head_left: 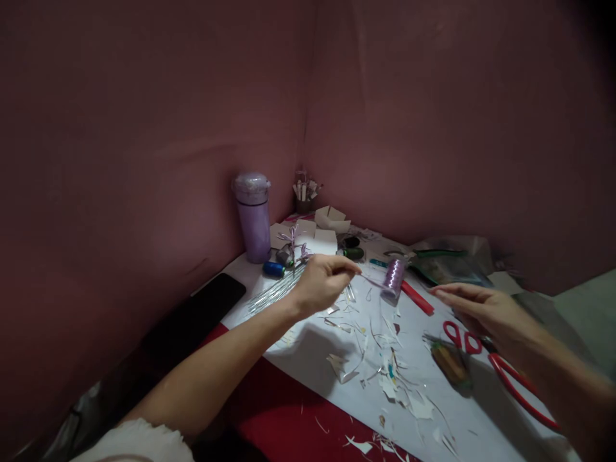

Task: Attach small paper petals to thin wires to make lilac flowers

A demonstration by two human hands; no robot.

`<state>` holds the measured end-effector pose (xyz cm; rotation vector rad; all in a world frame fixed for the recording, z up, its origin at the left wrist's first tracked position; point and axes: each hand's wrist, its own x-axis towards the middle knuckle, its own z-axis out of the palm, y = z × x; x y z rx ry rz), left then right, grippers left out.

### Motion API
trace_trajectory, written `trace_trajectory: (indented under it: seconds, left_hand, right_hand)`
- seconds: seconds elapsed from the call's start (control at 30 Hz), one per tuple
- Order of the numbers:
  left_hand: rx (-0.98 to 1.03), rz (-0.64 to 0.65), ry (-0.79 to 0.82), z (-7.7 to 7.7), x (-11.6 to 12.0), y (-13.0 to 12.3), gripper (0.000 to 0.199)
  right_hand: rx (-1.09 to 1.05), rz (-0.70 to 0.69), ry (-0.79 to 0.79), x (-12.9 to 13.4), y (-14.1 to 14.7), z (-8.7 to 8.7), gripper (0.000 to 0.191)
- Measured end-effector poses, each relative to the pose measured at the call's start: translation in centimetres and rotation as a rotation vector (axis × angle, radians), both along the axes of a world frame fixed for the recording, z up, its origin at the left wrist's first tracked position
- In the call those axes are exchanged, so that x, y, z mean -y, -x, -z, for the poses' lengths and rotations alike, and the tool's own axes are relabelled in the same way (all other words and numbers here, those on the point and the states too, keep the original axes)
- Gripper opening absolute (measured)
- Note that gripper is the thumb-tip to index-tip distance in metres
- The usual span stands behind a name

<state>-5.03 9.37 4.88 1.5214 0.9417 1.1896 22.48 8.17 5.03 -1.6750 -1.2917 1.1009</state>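
My left hand (323, 282) is above the middle of the table with thumb and fingers pinched together. A thin pale purple thread (373, 281) runs from its fingertips toward a spool of shiny purple thread (393, 278) standing slightly tilted on the white sheet. My right hand (481, 309) is held up to the right of the spool, thumb and fingers pressed together. What lies between those fingertips, if anything, is too small to make out. Below the right hand are red-handled scissors (462, 337) and a tool with red curved handles (520, 385). A red strip (418, 298) lies beside the spool.
Paper scraps and cut thread ends litter the white sheet (308, 366). A purple tumbler (255, 221), blue thread spool (274, 269), thin wires (274, 294) and black phone-like slab (197, 317) are at left. Cardboard pieces (332, 219) and a plastic bag (457, 256) sit near the walls.
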Motion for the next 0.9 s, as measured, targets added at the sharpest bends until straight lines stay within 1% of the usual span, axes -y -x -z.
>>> trace_trajectory:
  seconds: [0.07, 0.1, 0.13, 0.17, 0.2, 0.23, 0.3, 0.33, 0.37, 0.4, 0.43, 0.47, 0.5, 0.53, 0.57, 0.67, 0.7, 0.77, 0.83, 0.9]
  left_hand:
    - [-0.228, -0.025, -0.232, 0.0, 0.2, 0.2, 0.016]
    - [-0.280, -0.067, -0.291, 0.0, 0.2, 0.3, 0.018]
    - [-0.276, -0.118, -0.297, 0.0, 0.1, 0.4, 0.019]
    - [-0.223, -0.157, -0.248, -0.1, -0.1, 0.5, 0.018]
    - [-0.139, -0.176, -0.158, -0.3, -0.3, 0.6, 0.016]
    - [-0.036, -0.163, -0.031, -0.5, -0.6, 0.6, 0.013]
    - [0.140, -0.072, 0.236, -0.9, -0.9, 0.8, 0.008]
    - [0.203, -0.028, 0.339, -1.1, -1.0, 0.8, 0.006]
    - [0.248, 0.008, 0.414, -1.3, -0.9, 0.8, 0.006]
    - [0.279, 0.034, 0.465, -1.3, -0.8, 0.7, 0.007]
    - [0.302, 0.053, 0.501, -1.3, -0.6, 0.5, 0.008]
    - [0.321, 0.070, 0.527, -1.3, -0.4, 0.3, 0.008]
    - [0.337, 0.090, 0.547, -1.1, -0.1, 0.1, 0.008]
    - [0.357, 0.113, 0.563, -1.0, 0.2, -0.2, 0.008]
    - [0.375, 0.140, 0.576, -0.8, 0.4, -0.4, 0.007]
    - [0.418, 0.219, 0.586, -0.4, 0.9, -0.9, 0.007]
    - [0.425, 0.233, 0.583, -0.4, 1.0, -1.0, 0.007]
    - [0.428, 0.235, 0.578, -0.3, 1.1, -1.0, 0.007]
    - [0.426, 0.218, 0.573, -0.3, 1.2, -1.0, 0.008]
    - [0.421, 0.194, 0.565, -0.4, 1.2, -1.1, 0.009]
  right_hand:
    - [-0.063, 0.039, -0.066, -0.4, -1.3, -1.0, 0.037]
    - [-0.085, 0.041, -0.092, -0.6, -2.0, -1.2, 0.033]
    - [-0.086, 0.044, -0.109, -0.9, -2.7, -1.3, 0.031]
    - [-0.055, 0.044, -0.113, -1.1, -3.4, -1.1, 0.029]
    - [0.003, 0.017, -0.101, -1.4, -3.9, -0.7, 0.028]
    - [0.084, -0.033, -0.077, -1.6, -4.3, -0.3, 0.028]
    - [0.276, -0.194, -0.060, -1.6, -4.3, 0.6, 0.029]
    - [0.363, -0.283, -0.089, -1.5, -3.9, 0.9, 0.033]
    - [0.428, -0.360, -0.154, -1.2, -3.0, 1.0, 0.038]
    - [0.476, -0.399, -0.253, -0.8, -1.9, 0.9, 0.043]
    - [0.486, -0.404, -0.379, -0.3, -0.4, 0.7, 0.046]
    - [0.458, -0.374, -0.477, 0.3, 1.2, 0.5, 0.046]
    - [0.406, -0.323, -0.538, 0.9, 3.0, 0.2, 0.043]
    - [0.304, -0.265, -0.573, 1.4, 4.9, 0.1, 0.039]
    - [0.177, -0.238, -0.550, 1.8, 6.6, 0.1, 0.040]
    - [-0.211, -0.220, -0.357, 2.4, 10.6, 0.7, 0.044]
    - [-0.305, -0.207, -0.324, 2.4, 11.4, 1.0, 0.043]
    - [-0.409, -0.151, -0.325, 2.3, 12.3, 1.6, 0.034]
    - [-0.426, -0.083, -0.347, 2.2, 12.6, 2.1, 0.027]
    - [-0.424, -0.027, -0.347, 2.1, 12.6, 2.3, 0.024]
